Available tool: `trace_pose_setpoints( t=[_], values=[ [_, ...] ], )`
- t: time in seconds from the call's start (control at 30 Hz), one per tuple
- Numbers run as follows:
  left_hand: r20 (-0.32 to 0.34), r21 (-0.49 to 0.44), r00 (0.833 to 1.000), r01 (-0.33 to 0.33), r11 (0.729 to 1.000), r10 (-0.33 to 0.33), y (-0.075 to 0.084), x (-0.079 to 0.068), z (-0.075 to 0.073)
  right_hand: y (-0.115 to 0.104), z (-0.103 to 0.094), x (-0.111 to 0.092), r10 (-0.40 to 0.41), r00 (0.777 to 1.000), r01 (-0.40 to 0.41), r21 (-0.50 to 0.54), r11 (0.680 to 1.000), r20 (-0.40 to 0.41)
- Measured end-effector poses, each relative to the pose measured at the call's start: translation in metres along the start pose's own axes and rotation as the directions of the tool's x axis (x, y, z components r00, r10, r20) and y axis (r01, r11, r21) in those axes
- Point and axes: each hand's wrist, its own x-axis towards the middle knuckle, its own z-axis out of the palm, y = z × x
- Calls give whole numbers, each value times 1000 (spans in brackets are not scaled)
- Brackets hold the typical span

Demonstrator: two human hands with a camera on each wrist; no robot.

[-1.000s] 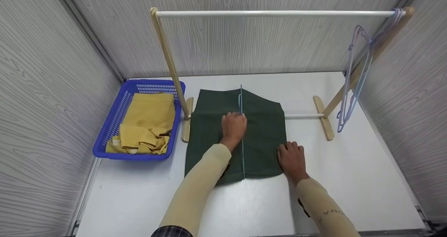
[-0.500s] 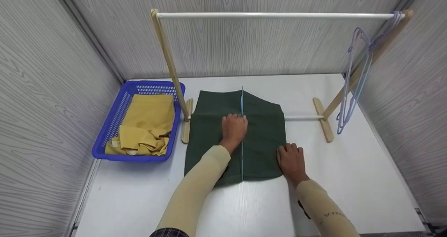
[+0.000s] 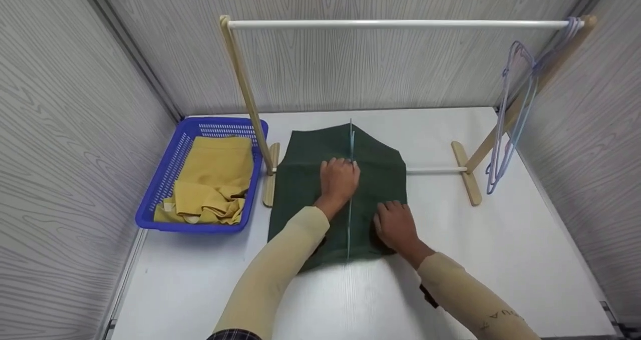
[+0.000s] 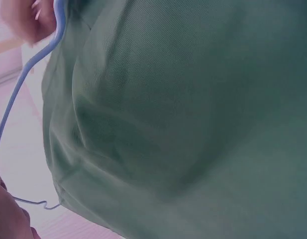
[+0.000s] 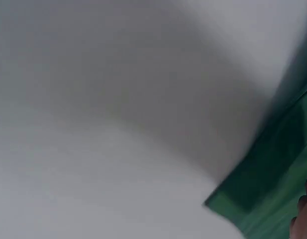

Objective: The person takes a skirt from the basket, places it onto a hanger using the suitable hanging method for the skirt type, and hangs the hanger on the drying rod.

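Dark green cloth [image 3: 305, 190], a garment whose kind I cannot tell, lies spread on the white table. A thin blue wire hanger [image 3: 349, 230] stands edge-on over its middle. My left hand [image 3: 340, 182] grips the hanger from above, near its hook end. At the lower right of the cloth, my right hand [image 3: 396, 225] holds the edge with curled fingers, its fingertips hidden. In the left wrist view the cloth bulges up beside the hanger wire [image 4: 24, 74]. The right wrist view catches a corner of the green cloth [image 5: 262, 184] raised over the table.
A blue basket [image 3: 150, 190] holding folded yellow cloth [image 3: 215, 159] stands at the left. Behind the green cloth rises a clothes rack with a white rail [image 3: 400, 24] and wooden legs. Several wire hangers [image 3: 501, 124] hang at its right end. Panels enclose the table.
My right hand has moved left, drawing the right edge of the green cloth inward. My left hand stays at nearly the same place on the hanger.
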Motion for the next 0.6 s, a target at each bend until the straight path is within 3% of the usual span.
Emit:
trace_pose_setpoints(
  t=[0.13, 0.3, 0.47, 0.6],
  values=[
    [-38, -16, 999, -14, 1000, 13, 1, 2, -9, -33, -12, 19, 46, 993, -22, 204, 979, -110],
    [-88, -48, 996, -24, 999, 20, 1, 6, -21, -63, -27, 31, 93, 989, -47, 345, 938, -118],
    [-164, -69, 987, -15, 997, 3, -1, 11, -29, -82, -35, 39, 167, 982, -122, 384, 915, -87],
    [-190, -113, 982, -9, 994, -13, -3, 13, -35, -85, -36, 44, 183, 980, -142, 366, 920, -82]
  ],
)
